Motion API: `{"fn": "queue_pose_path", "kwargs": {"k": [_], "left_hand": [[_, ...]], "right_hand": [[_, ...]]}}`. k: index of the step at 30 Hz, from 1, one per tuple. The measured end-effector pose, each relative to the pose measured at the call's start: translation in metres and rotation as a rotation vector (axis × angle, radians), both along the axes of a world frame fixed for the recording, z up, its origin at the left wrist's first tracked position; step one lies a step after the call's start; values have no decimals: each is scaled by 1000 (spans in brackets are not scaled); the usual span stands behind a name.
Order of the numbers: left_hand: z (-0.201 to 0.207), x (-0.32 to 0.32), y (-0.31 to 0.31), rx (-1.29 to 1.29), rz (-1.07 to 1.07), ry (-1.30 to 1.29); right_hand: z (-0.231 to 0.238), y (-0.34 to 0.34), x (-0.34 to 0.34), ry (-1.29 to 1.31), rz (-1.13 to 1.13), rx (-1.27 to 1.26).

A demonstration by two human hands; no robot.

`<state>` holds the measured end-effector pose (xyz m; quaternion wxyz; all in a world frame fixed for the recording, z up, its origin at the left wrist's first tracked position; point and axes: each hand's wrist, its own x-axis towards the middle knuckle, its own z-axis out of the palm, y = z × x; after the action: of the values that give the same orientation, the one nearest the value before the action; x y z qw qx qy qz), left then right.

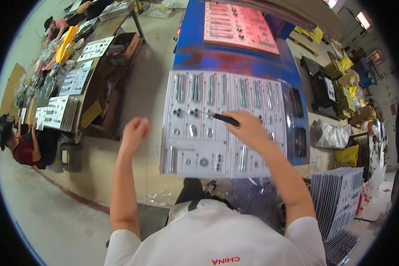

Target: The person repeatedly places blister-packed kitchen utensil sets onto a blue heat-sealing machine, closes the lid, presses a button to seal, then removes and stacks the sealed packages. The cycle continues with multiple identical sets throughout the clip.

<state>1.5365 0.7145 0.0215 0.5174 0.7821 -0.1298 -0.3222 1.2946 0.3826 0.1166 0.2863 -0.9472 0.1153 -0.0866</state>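
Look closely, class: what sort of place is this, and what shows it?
Probably a factory workshop: a panel of sorted metal parts lies on a blue worktable, and a stack of similar panels stands nearby.

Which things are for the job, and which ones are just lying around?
Likely for the job:
slim black-handled metal tool in the right hand
flat pale-grey board
long silvery metal rods on it

Likely lying about:
crumpled silvery plastic
crumpled yellow plastic
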Motion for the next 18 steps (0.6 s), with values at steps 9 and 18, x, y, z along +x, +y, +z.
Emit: {"fn": "queue_pose_path", "kwargs": {"k": [9,18], "left_hand": [[-70,146,-218,-33,152,31],[-69,152,-221,-192,176,-58]], "right_hand": [[-60,0,223,93,-63,-428],[-63,7,233,227,-110,-528]]}}
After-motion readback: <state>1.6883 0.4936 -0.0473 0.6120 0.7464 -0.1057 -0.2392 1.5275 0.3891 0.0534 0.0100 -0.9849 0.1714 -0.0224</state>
